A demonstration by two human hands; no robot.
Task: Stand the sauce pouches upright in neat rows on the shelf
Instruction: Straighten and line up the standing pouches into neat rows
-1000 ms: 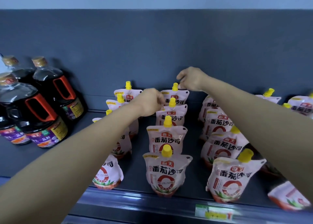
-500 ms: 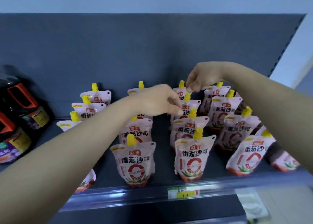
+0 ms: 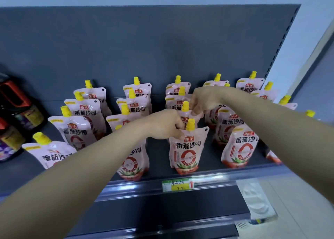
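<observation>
Shelf (image 3: pixel 159 152): dark grey deck, dark back panel (image 3: pixel 144 49), pale wall (image 3: pixel 307 31) to its right. Price tag (image 3: pixel 178 184) sits on the front rail.

Sauce pouches (image 3: pixel 79 130): pink, yellow-capped, upright in rows running back from the rail on both sides of the price tag.

Front pouch (image 3: pixel 186 152): directly above the price tag. The left hand (image 3: pixel 166 125) pinches its top edge beside the cap.

Second pouch (image 3: pixel 184 119): just behind. The right hand (image 3: pixel 204 99) pinches its upper right corner.

Dark bottles (image 3: pixel 10 130): far left of the price tag.

Standing on the shelf (image 3: pixel 159 153), pouches (image 3: pixel 186 152) in rows running front to back; left of them, bottles (image 3: pixel 27 112); on the front edge, a price tag (image 3: pixel 178 184).
</observation>
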